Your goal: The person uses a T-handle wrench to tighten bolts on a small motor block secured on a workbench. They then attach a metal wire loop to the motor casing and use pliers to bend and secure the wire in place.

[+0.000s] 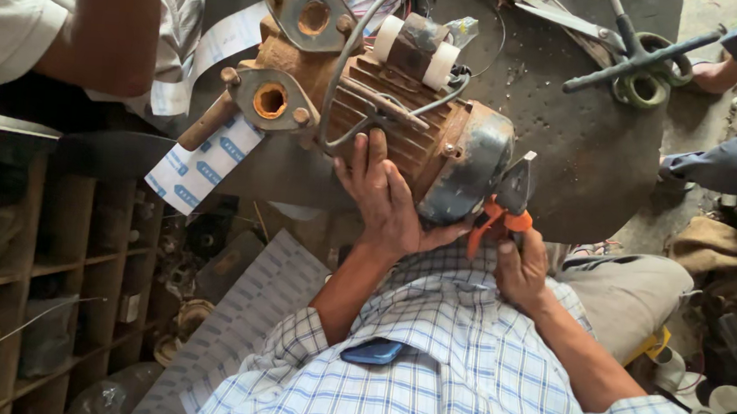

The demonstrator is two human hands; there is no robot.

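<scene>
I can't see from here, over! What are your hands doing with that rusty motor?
Left hand flat on rusty motor, steadying it. Right hand grips orange-handled pliers at the grey end cover. Grey cable loops over the fins.

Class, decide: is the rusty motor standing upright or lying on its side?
On its side: the rusty motor lies along the round table, steadied by the left hand.
</scene>
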